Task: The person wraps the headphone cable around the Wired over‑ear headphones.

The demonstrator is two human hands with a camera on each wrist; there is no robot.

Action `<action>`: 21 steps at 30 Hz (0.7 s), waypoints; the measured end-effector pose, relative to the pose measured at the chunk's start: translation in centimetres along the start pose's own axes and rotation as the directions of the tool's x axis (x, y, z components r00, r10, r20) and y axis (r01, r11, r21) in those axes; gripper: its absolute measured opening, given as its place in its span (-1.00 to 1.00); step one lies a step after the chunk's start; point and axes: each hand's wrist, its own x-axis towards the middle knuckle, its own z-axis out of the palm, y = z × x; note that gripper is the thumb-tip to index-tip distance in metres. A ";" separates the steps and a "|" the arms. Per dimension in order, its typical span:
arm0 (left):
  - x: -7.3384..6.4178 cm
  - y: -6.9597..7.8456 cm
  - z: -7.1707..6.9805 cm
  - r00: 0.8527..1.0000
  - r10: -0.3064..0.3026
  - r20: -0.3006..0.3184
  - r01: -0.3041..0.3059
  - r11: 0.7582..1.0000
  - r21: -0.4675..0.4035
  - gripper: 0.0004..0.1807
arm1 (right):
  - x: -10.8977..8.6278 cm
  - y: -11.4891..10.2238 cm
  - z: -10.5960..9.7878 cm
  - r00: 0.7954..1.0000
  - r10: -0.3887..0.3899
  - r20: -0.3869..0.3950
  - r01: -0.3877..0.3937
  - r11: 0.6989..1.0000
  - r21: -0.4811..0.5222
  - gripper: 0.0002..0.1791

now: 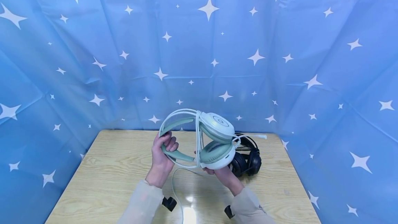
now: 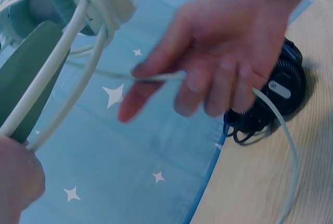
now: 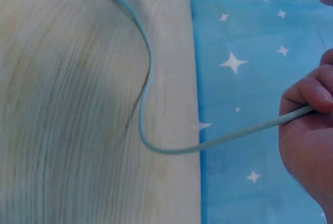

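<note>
A white and mint-green headset (image 1: pixel 217 123) is held up above the table, its ear cups to the right and its microphone boom pointing right. My left hand (image 1: pixel 163 156) grips the headband. Strands of its pale cable are wound around the headset between headband and ear cups. Below the ear cups is my right hand (image 1: pixel 227 177), partly hidden by them in the head view. In the left wrist view, that hand's fingers curl around the loose cable (image 2: pixel 296 156). The right wrist view shows the cable (image 3: pixel 234 136) running from the fist down to the tabletop.
A black headset (image 1: pixel 248 163) lies on the wooden table (image 1: pixel 102 175), behind and right of my right hand. Blue curtain (image 1: pixel 192 54) with white stars surrounds the table's back and sides. Black wrist-camera parts (image 1: pixel 169 203) show near my sleeves.
</note>
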 end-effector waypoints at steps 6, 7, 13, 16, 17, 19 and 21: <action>0.3 0.1 0.3 0.984 0.020 -0.177 -0.028 0.999 -0.042 -0.75 | 1.2 -6.8 1.7 0.970 0.244 -0.002 -0.242 0.962 0.128 -0.57; 0.3 0.1 0.3 0.979 0.028 -0.204 -0.038 0.998 -0.043 -0.76 | 1.1 -6.9 1.8 0.966 0.260 -0.004 -0.257 0.958 0.125 -0.56; 0.7 0.6 0.6 0.950 0.085 -0.300 -0.106 0.993 -0.056 -0.78 | 0.8 -7.0 2.6 0.960 0.280 0.006 -0.280 0.960 0.011 -0.52; 0.7 0.8 0.5 0.936 0.103 -0.336 -0.125 0.991 -0.044 -0.80 | 0.7 -7.2 3.1 0.965 0.263 -0.007 -0.263 0.962 -0.071 -0.53; 0.7 0.8 0.5 0.931 0.106 -0.350 -0.127 0.991 -0.038 -0.80 | 0.7 -7.3 3.2 0.965 0.261 -0.010 -0.261 0.962 -0.084 -0.54; 0.7 0.8 0.5 0.922 0.105 -0.373 -0.123 0.992 -0.026 -0.81 | 0.7 -7.5 3.5 0.965 0.260 -0.016 -0.260 0.959 -0.112 -0.57; 0.7 0.8 0.5 0.915 0.102 -0.389 -0.117 0.993 -0.015 -0.81 | 0.7 -7.8 3.9 0.965 0.261 -0.020 -0.261 0.957 -0.129 -0.59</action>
